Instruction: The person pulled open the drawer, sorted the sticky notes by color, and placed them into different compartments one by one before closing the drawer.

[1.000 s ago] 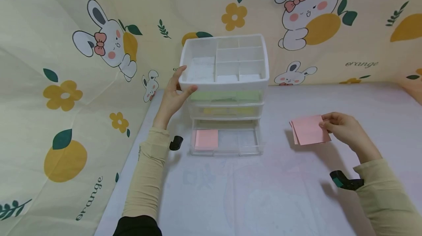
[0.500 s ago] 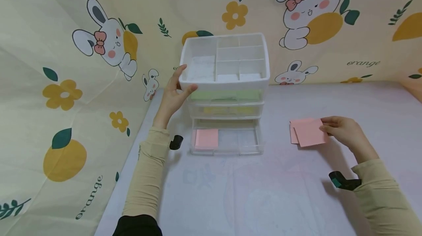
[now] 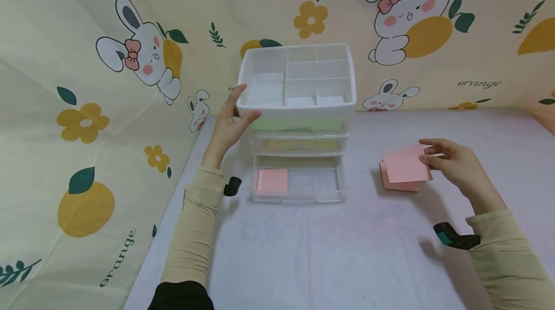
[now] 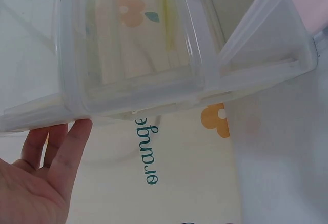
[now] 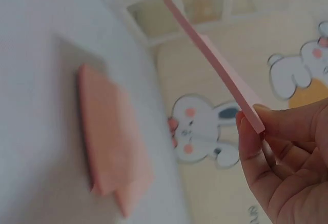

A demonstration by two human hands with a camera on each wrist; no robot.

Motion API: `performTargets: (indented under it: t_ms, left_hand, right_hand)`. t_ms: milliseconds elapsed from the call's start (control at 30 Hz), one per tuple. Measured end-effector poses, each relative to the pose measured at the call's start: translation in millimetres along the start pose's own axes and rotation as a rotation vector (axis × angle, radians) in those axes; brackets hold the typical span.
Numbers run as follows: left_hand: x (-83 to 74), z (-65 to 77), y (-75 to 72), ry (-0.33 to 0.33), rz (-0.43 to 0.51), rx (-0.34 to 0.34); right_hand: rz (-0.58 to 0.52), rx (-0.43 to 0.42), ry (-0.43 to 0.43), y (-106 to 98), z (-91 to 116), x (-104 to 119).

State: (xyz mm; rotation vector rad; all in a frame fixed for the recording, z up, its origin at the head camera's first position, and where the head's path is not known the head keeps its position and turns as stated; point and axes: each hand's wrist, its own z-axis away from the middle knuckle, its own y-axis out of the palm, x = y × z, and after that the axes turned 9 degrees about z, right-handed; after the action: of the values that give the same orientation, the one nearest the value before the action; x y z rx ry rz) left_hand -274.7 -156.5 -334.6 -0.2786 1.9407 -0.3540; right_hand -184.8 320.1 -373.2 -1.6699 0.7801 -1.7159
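My left hand (image 3: 227, 124) grips the front left corner of a white storage box (image 3: 299, 112) with clear drawers, thumb at the front and fingers along the side. The bottom drawer (image 3: 316, 199) is pulled out, with a pink sticky note pad (image 3: 272, 182) in its left part. Between thumb and fingers my right hand (image 3: 451, 161) pinches another pink sticky note pad (image 3: 407, 163) by its right edge, raised and tilted. Below it on the table lie more pink sticky notes (image 5: 110, 131), stacked slightly askew and partly hidden in the head view.
Green contents (image 3: 299, 124) show through the upper drawer and yellow contents (image 3: 301, 145) through the middle one. The divided top tray (image 3: 316, 79) stands against a patterned backdrop cloth (image 3: 269, 6). A pale cloth covers the table (image 3: 368, 252).
My right hand has dipped to the table, then risen with a pink pad, leaving other pink notes below. My left hand has stayed on the storage box.
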Motion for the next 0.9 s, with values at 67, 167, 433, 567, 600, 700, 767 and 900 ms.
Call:
performTargets:
  t_ms: [67, 167, 433, 567, 600, 700, 767, 900]
  left_hand:
    - [-0.3, -0.1, 0.1, -0.001, 0.001, -0.001]
    - [-0.7, 0.1, -0.1, -0.005, 0.003, -0.003]
    - [0.0, 0.3, 0.0, -0.001, -0.003, -0.007]
    - [0.1, -0.1, 0.1, -0.004, 0.007, -0.008]
    - [0.2, -0.1, 0.1, -0.005, 0.008, -0.009]
    - [0.1, -0.1, 0.0, -0.011, 0.011, -0.008]
    - [0.0, -0.1, -0.1, -0.013, 0.009, -0.007]
    - [-0.5, 0.0, 0.1, -0.012, 0.01, -0.007]
  right_hand:
    - [-0.027, -0.015, -0.011, -1, 1, 9]
    - [-0.1, -0.04, -0.042, 1, 4, 23]
    - [-0.233, -0.056, -0.166, 11, 6, 57]
    - [-0.22, -0.033, -0.191, 17, 5, 72]
    - [-0.208, -0.028, -0.192, 20, 4, 75]
    - [-0.202, -0.019, -0.197, 27, 1, 86]
    - [-0.224, -0.015, -0.204, 34, -1, 92]
    - [-0.292, -0.011, -0.236, 47, -5, 102]
